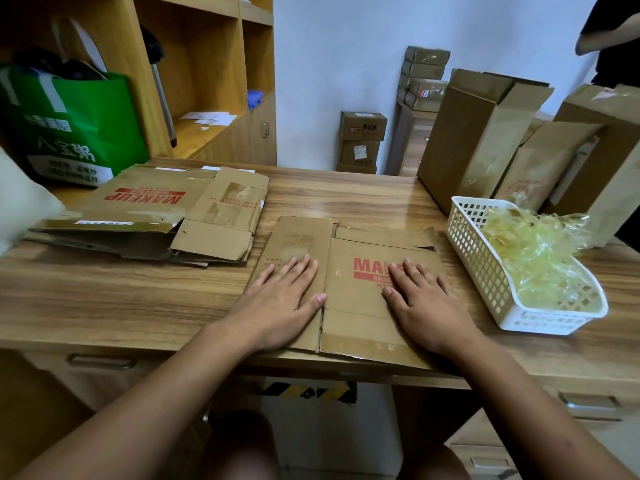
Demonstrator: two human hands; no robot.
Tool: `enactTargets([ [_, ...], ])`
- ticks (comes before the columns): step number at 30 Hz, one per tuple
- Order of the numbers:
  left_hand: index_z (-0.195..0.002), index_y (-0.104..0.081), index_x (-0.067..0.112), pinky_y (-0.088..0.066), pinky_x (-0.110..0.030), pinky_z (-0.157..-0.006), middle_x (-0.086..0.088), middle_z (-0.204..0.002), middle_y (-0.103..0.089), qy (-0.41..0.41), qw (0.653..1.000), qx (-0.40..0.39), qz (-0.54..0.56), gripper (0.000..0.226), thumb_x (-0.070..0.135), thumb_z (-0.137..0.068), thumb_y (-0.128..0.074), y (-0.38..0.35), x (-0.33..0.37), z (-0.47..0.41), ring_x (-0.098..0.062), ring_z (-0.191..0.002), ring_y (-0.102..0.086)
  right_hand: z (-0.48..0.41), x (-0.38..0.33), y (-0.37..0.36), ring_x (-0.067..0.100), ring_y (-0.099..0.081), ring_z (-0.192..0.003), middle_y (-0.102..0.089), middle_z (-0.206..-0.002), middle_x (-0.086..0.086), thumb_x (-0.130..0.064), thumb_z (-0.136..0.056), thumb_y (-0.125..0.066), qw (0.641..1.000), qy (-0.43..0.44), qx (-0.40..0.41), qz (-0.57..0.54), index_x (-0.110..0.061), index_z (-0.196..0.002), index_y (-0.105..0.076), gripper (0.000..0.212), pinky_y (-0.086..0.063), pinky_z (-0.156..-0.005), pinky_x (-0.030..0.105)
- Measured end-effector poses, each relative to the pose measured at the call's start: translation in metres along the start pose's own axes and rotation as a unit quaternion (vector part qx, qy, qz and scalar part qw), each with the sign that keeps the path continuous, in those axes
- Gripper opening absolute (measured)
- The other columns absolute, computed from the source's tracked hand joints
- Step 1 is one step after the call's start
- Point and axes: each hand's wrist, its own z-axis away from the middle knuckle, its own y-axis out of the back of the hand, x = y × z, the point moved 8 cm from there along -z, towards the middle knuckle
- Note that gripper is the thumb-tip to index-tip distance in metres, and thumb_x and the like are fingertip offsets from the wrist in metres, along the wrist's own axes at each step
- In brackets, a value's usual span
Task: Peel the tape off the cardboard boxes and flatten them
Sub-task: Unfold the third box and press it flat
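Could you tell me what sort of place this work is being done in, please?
Probably a small office or stockroom that handles parcels: a wood-grain desk, open wooden shelving beside it, sealed cartons stacked against the far wall, and a white basket full of peeled tape.

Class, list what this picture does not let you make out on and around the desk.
Head view: red print on the flattened box, partly covered by the right hand.
Head view: that box's underside, hidden against the desk.
Head view: the standing person, cut off by the top-right edge.
Head view: labels on the far boxes, too small.
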Motion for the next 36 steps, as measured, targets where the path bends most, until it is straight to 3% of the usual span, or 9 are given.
enactTargets([
  [28,-0.154,0.015,0.039,0.006,-0.038,-0.125,0.019,-0.162,0.018,0.006,1.0,-0.003,-0.005,0.076,0.074,-0.088,0.006,-0.003,-0.001,0.0,0.0,-0.148,0.016,0.0,0.0,-0.005,0.013,0.005,-0.157,0.004,-0.171,-0.006,-0.063,-0.097,-0.005,1.0,-0.001,0.018,0.011,-0.037,-0.162,0.001,0.07,0.003,-0.127,0.043],
  [32,-0.155,0.003,0.043,0.006,-0.036,-0.124,0.024,-0.16,0.01,0.015,0.999,0.004,0.03,0.072,0.074,-0.091,-0.007,0.002,-0.002,0.002,0.004,-0.149,0.008,0.004,-0.001,0.001,0.015,0.008,-0.157,0.001,-0.171,-0.003,-0.063,-0.1,-0.015,0.999,-0.006,0.034,-0.006,-0.036,-0.162,-0.009,0.068,0.003,-0.127,0.044],
  [36,-0.15,-0.023,0.053,-0.001,-0.047,-0.124,0.03,-0.158,-0.01,0.074,0.99,0.045,0.111,0.06,0.071,-0.093,-0.03,0.017,-0.013,0.013,0.001,-0.15,-0.007,0.016,0.013,0.017,0.024,0.002,-0.157,-0.01,-0.17,0.002,-0.068,-0.096,-0.039,0.992,-0.074,0.093,-0.037,-0.036,-0.155,-0.031,0.068,-0.002,-0.124,0.052],
])
